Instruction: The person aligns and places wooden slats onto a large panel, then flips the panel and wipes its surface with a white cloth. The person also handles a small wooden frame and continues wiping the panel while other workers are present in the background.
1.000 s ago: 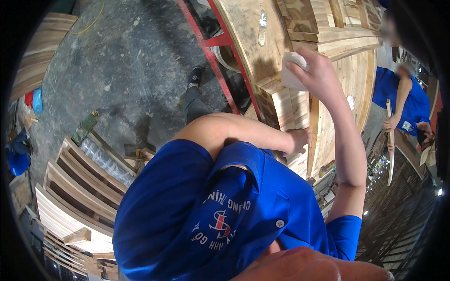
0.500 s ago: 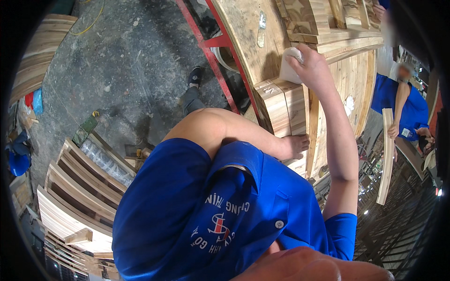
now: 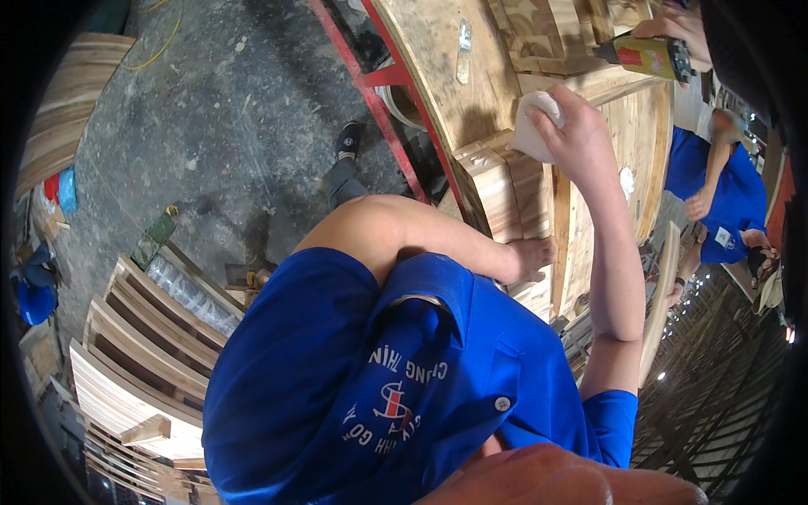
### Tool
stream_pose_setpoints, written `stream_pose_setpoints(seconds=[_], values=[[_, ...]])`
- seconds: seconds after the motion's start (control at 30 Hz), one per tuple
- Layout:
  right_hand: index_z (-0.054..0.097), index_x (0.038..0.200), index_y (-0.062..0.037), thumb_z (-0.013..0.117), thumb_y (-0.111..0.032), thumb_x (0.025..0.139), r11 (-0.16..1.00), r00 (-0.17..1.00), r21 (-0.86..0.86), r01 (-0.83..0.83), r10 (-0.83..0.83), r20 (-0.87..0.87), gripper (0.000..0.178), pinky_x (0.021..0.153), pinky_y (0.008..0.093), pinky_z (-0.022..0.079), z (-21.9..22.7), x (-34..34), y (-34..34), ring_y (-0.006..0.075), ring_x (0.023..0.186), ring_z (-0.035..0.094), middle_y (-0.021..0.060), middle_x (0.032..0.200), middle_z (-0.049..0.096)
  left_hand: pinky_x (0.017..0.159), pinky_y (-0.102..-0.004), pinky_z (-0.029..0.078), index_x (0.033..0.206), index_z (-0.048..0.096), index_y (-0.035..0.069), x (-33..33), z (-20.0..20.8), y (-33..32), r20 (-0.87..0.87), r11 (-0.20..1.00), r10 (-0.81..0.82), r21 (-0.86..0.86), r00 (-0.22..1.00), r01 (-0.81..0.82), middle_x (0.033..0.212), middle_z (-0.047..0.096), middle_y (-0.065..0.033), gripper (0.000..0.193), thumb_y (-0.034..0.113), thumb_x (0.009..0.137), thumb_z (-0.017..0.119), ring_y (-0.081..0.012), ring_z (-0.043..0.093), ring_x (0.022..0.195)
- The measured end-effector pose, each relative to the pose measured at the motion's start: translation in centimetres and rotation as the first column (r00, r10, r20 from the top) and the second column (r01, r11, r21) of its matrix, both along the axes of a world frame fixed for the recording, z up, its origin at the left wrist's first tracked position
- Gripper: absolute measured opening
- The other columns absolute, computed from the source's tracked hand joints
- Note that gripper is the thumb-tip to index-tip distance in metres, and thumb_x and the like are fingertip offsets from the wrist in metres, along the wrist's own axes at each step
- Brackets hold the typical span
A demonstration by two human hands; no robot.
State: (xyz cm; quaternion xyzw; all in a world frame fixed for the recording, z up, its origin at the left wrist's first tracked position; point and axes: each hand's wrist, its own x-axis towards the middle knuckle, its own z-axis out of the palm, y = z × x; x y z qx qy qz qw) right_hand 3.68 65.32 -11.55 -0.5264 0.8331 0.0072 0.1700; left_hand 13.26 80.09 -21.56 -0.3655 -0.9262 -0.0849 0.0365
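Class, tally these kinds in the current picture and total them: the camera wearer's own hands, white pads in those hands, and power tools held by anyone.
Left hand and right hand: 2
White pad: 1
Power tool: 1
Total: 4

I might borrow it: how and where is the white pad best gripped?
Probably its curled upper edge, from the right: the white pad seems folded there, giving the right hand a lip to pinch; the lower part is uncovered.
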Motion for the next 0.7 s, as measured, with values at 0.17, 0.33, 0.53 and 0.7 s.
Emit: stream_pose_setpoints(seconds=[0.17, 0.33, 0.53, 0.7], values=[[0.060, 0.090, -0.0037, 0.064, -0.023, 0.081, 0.999, 1.000, -0.012, -0.029, 0.029, -0.003, 0.022, 0.067, 0.0419, 0.050, 1.4, 0.1, 0.0, 0.0359, 0.079, 0.063, 0.0190, 0.081, 0.064, 0.101, -0.0510, 0.020, 0.130, 0.047, 0.023, 0.3, -0.8, 0.1, -0.089, 0.992, 0.079, 0.110, 0.993, -0.069, 0.127, 0.041, -0.0166, 0.045, 0.034, 0.086, 0.047, -0.0347, 0.031, 0.124], [0.060, 0.091, -0.0038, 0.064, -0.024, 0.081, 0.998, 0.998, 0.009, -0.055, 0.055, -0.008, 0.023, 0.068, 0.0433, 0.050, 1.1, -0.1, -1.0, 0.0363, 0.077, 0.064, 0.0186, 0.079, 0.064, 0.099, -0.0491, 0.021, 0.124, 0.051, 0.022, 0.4, -1.1, 0.6, -0.081, 0.979, 0.105, 0.184, 0.991, -0.089, 0.122, 0.044, -0.0159, 0.041, 0.035, 0.085, 0.049, -0.0340, 0.036, 0.119], [0.060, 0.091, -0.0041, 0.064, -0.025, 0.081, 0.994, 0.998, 0.089, -0.057, 0.060, -0.033, 0.024, 0.069, 0.0442, 0.050, -0.7, 1.2, -1.5, 0.0368, 0.079, 0.063, 0.0199, 0.083, 0.064, 0.093, -0.0473, 0.026, 0.121, 0.055, 0.025, 0.5, -1.1, 0.6, -0.127, 0.954, 0.204, 0.248, 0.971, -0.168, 0.112, 0.050, -0.0122, 0.038, 0.037, 0.086, 0.049, -0.0317, 0.041, 0.113], [0.060, 0.090, -0.0047, 0.064, -0.025, 0.080, 0.998, 0.998, -0.009, -0.060, 0.060, -0.009, 0.023, 0.069, 0.0442, 0.049, 1.1, 0.8, -0.1, 0.0371, 0.080, 0.062, 0.0199, 0.084, 0.063, 0.092, -0.0477, 0.028, 0.119, 0.057, 0.024, -0.3, 0.1, -0.2, 0.061, 0.967, 0.130, 0.213, 0.990, -0.140, 0.108, 0.052, -0.0085, 0.036, 0.038, 0.086, 0.049, -0.0286, 0.044, 0.108]])
